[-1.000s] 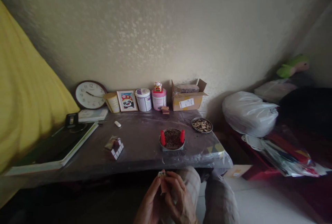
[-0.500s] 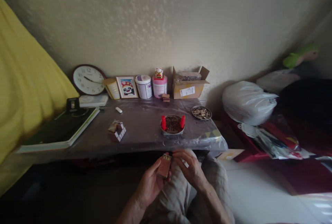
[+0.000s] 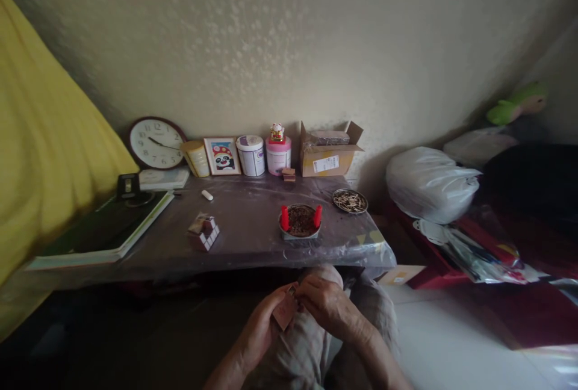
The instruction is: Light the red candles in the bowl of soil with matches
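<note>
- Left hand [image 3: 263,319]: fingers curl around the matchbox [image 3: 284,312] above the lap [image 3: 301,351], apparently steadying it.
- Right hand [image 3: 326,302]: bunched fingers meet its far end; any grip, I cannot tell.
- Red candles [image 3: 284,219] stand in the bowl [image 3: 300,237], seemingly propped by its fill.

The head camera looks down across the table [image 3: 246,212].

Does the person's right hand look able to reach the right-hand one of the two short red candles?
Probably yes: the right hand touches the small brown cardboard box, but beyond the edge of the plastic-covered table nothing seems to block its way to that candle.
</note>
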Demonstrator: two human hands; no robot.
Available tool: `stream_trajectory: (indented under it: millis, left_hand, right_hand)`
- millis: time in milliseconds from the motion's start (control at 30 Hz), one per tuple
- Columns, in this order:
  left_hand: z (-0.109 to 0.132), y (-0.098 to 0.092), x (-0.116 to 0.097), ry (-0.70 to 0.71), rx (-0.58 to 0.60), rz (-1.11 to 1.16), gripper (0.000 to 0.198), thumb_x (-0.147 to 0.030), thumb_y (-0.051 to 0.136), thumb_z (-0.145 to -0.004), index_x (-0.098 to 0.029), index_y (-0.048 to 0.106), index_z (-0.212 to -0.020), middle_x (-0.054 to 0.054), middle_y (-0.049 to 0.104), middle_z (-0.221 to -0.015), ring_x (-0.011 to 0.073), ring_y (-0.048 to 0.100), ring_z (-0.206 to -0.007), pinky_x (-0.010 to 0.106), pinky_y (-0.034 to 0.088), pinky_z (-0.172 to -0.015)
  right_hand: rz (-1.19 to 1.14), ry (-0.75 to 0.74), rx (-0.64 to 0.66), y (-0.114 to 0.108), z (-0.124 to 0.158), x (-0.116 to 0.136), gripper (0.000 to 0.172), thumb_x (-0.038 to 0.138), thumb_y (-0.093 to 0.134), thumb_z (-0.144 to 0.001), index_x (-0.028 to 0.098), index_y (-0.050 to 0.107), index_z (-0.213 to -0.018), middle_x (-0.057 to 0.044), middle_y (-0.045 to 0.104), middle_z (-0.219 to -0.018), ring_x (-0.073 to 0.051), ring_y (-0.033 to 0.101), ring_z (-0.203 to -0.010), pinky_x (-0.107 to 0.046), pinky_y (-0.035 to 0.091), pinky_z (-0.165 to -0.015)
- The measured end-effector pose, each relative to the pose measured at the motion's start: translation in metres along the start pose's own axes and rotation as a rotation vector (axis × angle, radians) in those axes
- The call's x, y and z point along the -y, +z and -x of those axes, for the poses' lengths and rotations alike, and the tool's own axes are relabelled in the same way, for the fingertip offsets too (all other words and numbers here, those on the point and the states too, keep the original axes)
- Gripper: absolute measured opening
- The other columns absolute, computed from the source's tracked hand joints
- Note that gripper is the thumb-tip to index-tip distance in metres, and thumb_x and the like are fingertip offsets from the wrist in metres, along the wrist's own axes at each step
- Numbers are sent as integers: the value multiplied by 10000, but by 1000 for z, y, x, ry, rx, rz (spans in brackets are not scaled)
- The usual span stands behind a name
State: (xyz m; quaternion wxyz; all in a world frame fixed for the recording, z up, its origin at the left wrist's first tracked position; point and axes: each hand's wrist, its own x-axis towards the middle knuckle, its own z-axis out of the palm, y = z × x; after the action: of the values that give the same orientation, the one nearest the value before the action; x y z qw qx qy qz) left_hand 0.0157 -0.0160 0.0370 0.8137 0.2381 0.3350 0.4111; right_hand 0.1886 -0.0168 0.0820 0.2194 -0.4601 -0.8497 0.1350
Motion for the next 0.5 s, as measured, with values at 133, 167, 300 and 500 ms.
stream_trajectory:
  millis: [133, 167, 300, 500]
  left_hand:
    - [2, 2, 0, -12, -26, -3, 302, -361, 660, -760, -179, 752, -983, 79, 746, -846, 233, 627, -835, 335, 447, -727]
    - [2, 2, 1, -13, -37, -13, 324, -374, 677, -740, -183, 750, -992, 80, 749, -860, 233, 628, -826, 338, 446, -728]
    - [0, -4, 6, 7, -38, -81, 378, -405, 690, -720, -196, 736, -1032, 76, 754, -901, 226, 628, -811, 350, 443, -755]
    - [-5, -11, 11, 55, 49, -170, 330, -407, 578, -817, -200, 725, -1028, 68, 735, -832, 250, 626, -877, 395, 426, -866]
  right_hand:
    - [14, -4, 46, -4, 1, 5, 255, 75, 448, -915, 209, 646, -825, -45, 666, -812, -182, 645, -752, -272, 521, -693]
    - [13, -5, 53, -5, 2, 6, 265, 69, 441, -913, 217, 643, -825, -47, 668, -813, -189, 648, -760, -278, 526, -698]
    - [22, 4, 78, -6, 5, 9, 301, 42, 433, -894, 254, 634, -823, -55, 679, -818, -200, 648, -765, -285, 526, -717]
    - [80, 9, 149, 3, 10, 4, 267, 71, 422, -920, 252, 614, -880, -69, 685, -884, -204, 640, -816, -284, 497, -774]
